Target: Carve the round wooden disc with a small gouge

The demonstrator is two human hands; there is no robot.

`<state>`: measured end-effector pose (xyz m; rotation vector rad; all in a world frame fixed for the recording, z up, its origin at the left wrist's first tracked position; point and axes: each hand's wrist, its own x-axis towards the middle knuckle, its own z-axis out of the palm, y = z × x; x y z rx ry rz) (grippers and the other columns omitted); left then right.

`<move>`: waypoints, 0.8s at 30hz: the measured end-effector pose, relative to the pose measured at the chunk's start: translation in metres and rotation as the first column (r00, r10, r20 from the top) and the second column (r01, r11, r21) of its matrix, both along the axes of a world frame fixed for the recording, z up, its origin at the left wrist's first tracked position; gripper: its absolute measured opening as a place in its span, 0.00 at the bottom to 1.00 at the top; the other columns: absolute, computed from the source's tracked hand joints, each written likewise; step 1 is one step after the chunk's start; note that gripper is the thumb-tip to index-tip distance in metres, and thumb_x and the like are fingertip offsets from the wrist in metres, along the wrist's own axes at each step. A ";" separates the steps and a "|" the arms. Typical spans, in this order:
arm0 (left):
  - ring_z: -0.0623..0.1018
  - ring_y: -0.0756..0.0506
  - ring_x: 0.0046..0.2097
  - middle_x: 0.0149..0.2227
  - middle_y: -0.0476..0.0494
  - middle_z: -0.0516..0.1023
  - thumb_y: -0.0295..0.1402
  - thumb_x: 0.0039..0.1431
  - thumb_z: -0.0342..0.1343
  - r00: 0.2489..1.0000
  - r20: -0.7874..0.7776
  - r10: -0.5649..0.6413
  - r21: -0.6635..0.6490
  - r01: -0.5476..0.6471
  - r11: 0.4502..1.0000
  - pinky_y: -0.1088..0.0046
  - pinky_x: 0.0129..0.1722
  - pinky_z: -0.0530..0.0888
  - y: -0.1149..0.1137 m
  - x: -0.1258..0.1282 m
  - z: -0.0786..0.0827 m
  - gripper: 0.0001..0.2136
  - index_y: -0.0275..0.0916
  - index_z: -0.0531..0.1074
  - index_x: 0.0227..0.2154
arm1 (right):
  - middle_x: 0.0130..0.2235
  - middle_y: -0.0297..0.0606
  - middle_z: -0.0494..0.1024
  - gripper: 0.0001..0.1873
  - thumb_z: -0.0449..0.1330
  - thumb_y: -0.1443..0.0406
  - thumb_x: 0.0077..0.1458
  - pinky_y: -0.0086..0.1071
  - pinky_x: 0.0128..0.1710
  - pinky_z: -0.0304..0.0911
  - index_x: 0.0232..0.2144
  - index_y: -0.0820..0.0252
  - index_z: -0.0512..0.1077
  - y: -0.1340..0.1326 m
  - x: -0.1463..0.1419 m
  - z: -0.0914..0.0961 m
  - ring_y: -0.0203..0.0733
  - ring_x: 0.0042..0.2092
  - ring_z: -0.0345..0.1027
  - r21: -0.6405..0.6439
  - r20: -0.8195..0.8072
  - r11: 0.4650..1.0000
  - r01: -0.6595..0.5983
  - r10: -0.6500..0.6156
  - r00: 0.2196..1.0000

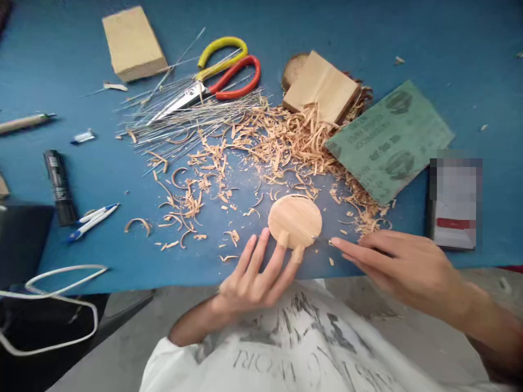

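A round, pale wooden disc [295, 218] is at the front of the blue table, close to the edge. My left hand [259, 277] holds it from the near side. Two of its fingertips, wrapped in tan covers, press on the disc's lower part, while the other visible fingers stretch out to the left of it. My right hand [402, 261] is closed, with the fingers pressed together around a thin tool [322, 239]. Only the slim metal tip shows, at the disc's lower right rim; the handle is hidden in the hand. Curled wood shavings [281, 144] lie beyond the disc.
Scissors [204, 87] rest on a heap of thin metal wires [183, 128]. Green sandpaper [392, 141], a square wooden block [322, 87] and another block [134, 43] lie farther back. A phone-like object [455, 207] is right; a black marker [60, 188] and pens [93, 220] are left.
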<state>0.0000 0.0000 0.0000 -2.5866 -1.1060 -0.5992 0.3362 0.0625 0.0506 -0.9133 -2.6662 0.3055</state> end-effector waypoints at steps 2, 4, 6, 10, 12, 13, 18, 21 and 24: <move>0.90 0.25 0.63 0.67 0.33 0.87 0.47 0.74 0.73 1.000 -0.014 -0.006 -0.004 0.006 1.000 0.50 0.67 0.85 0.000 0.001 0.000 0.33 0.37 0.78 0.74 | 0.40 0.34 0.81 0.18 0.63 0.75 0.76 0.34 0.40 0.68 0.63 0.60 0.80 0.003 -0.003 0.005 0.37 0.37 0.73 0.014 -0.004 1.000 -0.022 0.022 1.000; 0.90 0.25 0.63 0.68 0.33 0.86 0.48 0.74 0.73 1.000 -0.024 -0.012 -0.008 0.012 1.000 0.50 0.67 0.85 -0.001 0.001 0.001 0.33 0.36 0.78 0.74 | 0.41 0.36 0.83 0.18 0.62 0.77 0.75 0.34 0.41 0.69 0.61 0.59 0.80 0.006 -0.006 0.010 0.37 0.38 0.75 0.005 -0.014 0.999 -0.040 0.040 0.999; 0.90 0.25 0.63 0.68 0.33 0.86 0.49 0.73 0.73 0.999 -0.030 -0.016 -0.012 0.016 1.000 0.49 0.67 0.85 0.000 0.001 0.002 0.34 0.36 0.78 0.74 | 0.42 0.37 0.84 0.19 0.62 0.78 0.74 0.35 0.43 0.71 0.60 0.61 0.80 0.009 -0.007 0.012 0.38 0.40 0.78 -0.025 -0.037 0.998 -0.055 0.054 0.998; 0.89 0.24 0.63 0.68 0.32 0.85 0.48 0.73 0.74 1.000 -0.023 -0.019 -0.020 0.019 1.000 0.49 0.66 0.86 0.001 0.002 0.004 0.33 0.35 0.79 0.73 | 0.42 0.35 0.84 0.19 0.60 0.77 0.75 0.34 0.43 0.70 0.61 0.60 0.81 0.015 -0.006 0.016 0.37 0.40 0.78 -0.133 -0.053 0.988 -0.078 0.071 0.996; 0.89 0.24 0.64 0.68 0.32 0.86 0.48 0.73 0.74 1.000 -0.021 -0.002 -0.022 0.002 1.000 0.48 0.66 0.87 0.001 0.002 0.005 0.33 0.36 0.79 0.73 | 0.43 0.34 0.85 0.20 0.59 0.78 0.75 0.33 0.42 0.70 0.61 0.59 0.81 0.016 -0.005 0.018 0.36 0.39 0.78 -0.161 -0.060 0.983 -0.088 0.079 0.995; 0.89 0.23 0.63 0.68 0.33 0.86 0.48 0.73 0.74 1.000 -0.024 0.005 -0.024 -0.005 1.000 0.48 0.66 0.87 0.001 0.002 0.005 0.33 0.36 0.79 0.73 | 0.42 0.34 0.84 0.20 0.59 0.78 0.75 0.33 0.42 0.70 0.61 0.60 0.81 0.017 -0.005 0.019 0.36 0.39 0.78 -0.161 -0.061 0.982 -0.093 0.084 0.995; 0.89 0.22 0.63 0.67 0.32 0.87 0.45 0.72 0.74 0.999 -0.034 -0.008 -0.038 0.007 0.999 0.47 0.63 0.89 0.003 0.003 0.006 0.32 0.35 0.79 0.73 | 0.41 0.33 0.84 0.21 0.59 0.79 0.74 0.34 0.40 0.69 0.61 0.61 0.79 0.017 -0.005 0.022 0.36 0.37 0.76 -0.104 -0.028 0.990 -0.095 0.092 0.995; 0.90 0.24 0.61 0.65 0.34 0.88 0.44 0.73 0.73 0.999 -0.029 -0.015 -0.035 0.014 0.999 0.50 0.61 0.90 0.004 0.003 0.008 0.30 0.36 0.80 0.72 | 0.40 0.32 0.83 0.20 0.59 0.79 0.74 0.35 0.38 0.67 0.62 0.61 0.79 0.015 -0.004 0.022 0.35 0.36 0.75 -0.107 -0.006 0.990 -0.092 0.092 0.996; 0.91 0.25 0.61 0.63 0.36 0.89 0.44 0.74 0.73 0.999 -0.029 -0.016 -0.025 0.016 1.000 0.51 0.62 0.90 0.004 0.003 0.008 0.29 0.36 0.81 0.71 | 0.40 0.32 0.83 0.20 0.59 0.78 0.75 0.35 0.37 0.66 0.62 0.61 0.80 0.015 -0.004 0.023 0.35 0.35 0.73 -0.104 0.001 0.990 -0.094 0.094 0.996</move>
